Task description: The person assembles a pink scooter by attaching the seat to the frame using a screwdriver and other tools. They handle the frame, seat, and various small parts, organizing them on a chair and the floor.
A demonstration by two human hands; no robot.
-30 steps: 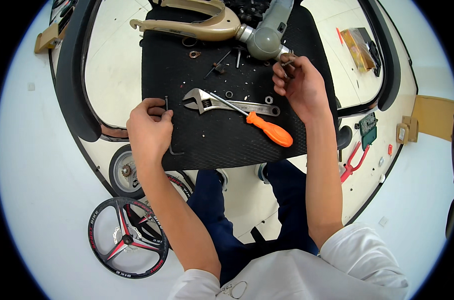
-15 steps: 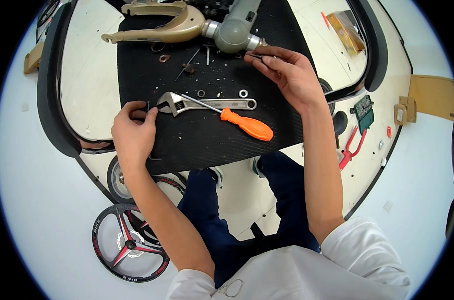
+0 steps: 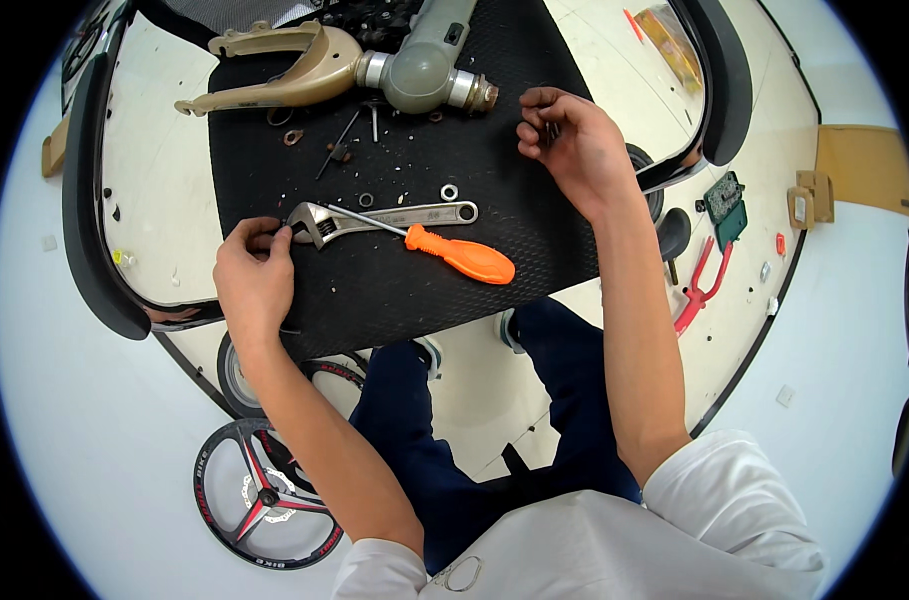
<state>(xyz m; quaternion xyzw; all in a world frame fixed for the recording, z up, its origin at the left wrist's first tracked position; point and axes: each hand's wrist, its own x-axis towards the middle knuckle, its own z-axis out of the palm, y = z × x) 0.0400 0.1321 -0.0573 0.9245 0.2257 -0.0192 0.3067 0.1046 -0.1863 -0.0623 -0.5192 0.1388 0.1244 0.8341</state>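
My left hand (image 3: 257,275) is closed in a pinch beside the jaw of an adjustable wrench (image 3: 386,218); what its fingertips hold, if anything, is hidden. My right hand (image 3: 582,150) hovers with curled fingers to the right of a grey bicycle frame tube (image 3: 419,75). A small dark thing shows among those fingers, too small to name. Between tube and hand, the rusty threaded end (image 3: 483,96) is in plain sight. An orange-handled screwdriver (image 3: 462,254) lies with its shaft across the wrench. A tan fork (image 3: 284,75) joins the tube on the left.
On the black seat lie a shiny nut (image 3: 449,192), a darker nut (image 3: 366,200), a copper-coloured washer (image 3: 293,137) and a hex key (image 3: 375,120). Black armrests (image 3: 99,200) flank it. A three-spoke wheel (image 3: 267,497) and red-handled pliers-like tool (image 3: 702,290) are on the floor.
My right hand has drawn away from the tube's threaded end, uncovering it, and its fingers have curled in. My left fingertips have come closer together near the wrench jaw. The whole view has shifted slightly.
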